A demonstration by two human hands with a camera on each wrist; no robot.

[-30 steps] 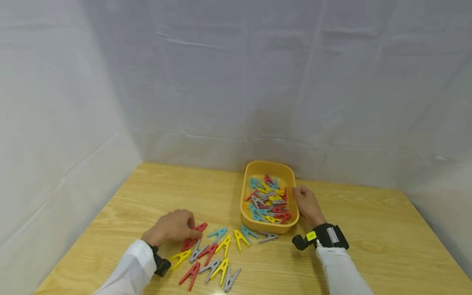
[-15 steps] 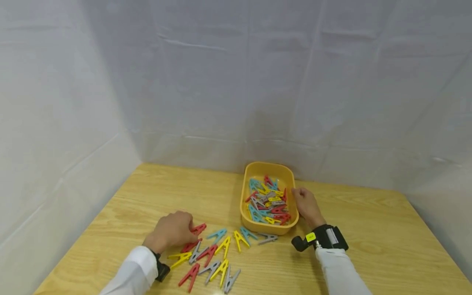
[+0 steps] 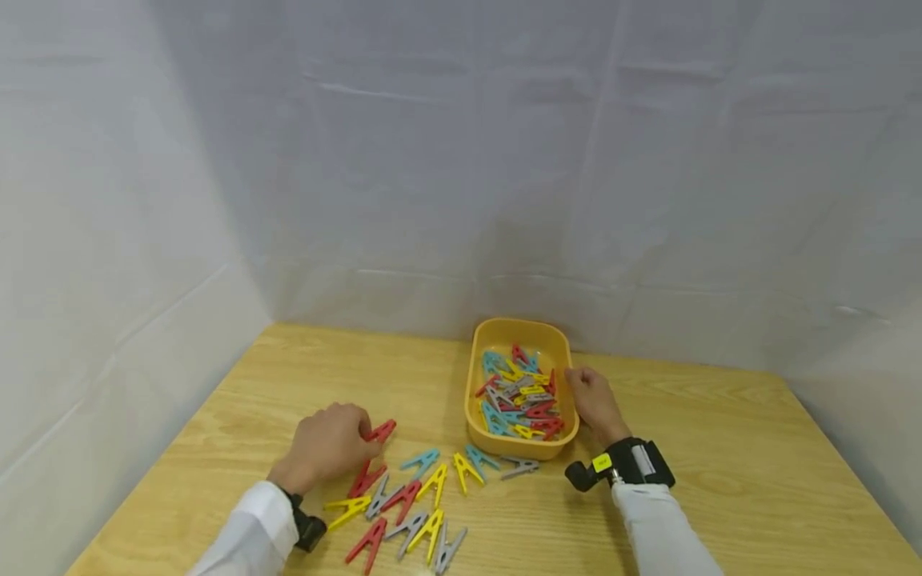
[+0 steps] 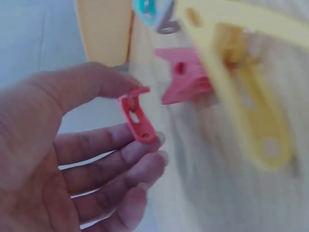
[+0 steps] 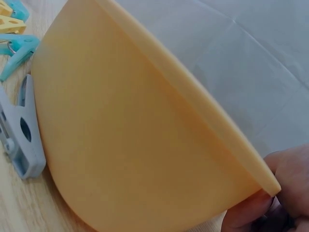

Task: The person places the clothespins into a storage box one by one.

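Wooden surface [image 3: 684, 416]: left hand [image 3: 327, 444] fingers pinch a red peg [image 3: 379, 432]; right hand [image 3: 592, 398] grips the half-filled tub [image 3: 520, 453]; many pegs [image 3: 414, 504] left beneath.

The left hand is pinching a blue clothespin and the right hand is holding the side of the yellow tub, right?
Not quite: the clothespin pinched by the left hand is red, not blue, as the left wrist view shows. The rest holds: the right hand is holding the side of the yellow tub.
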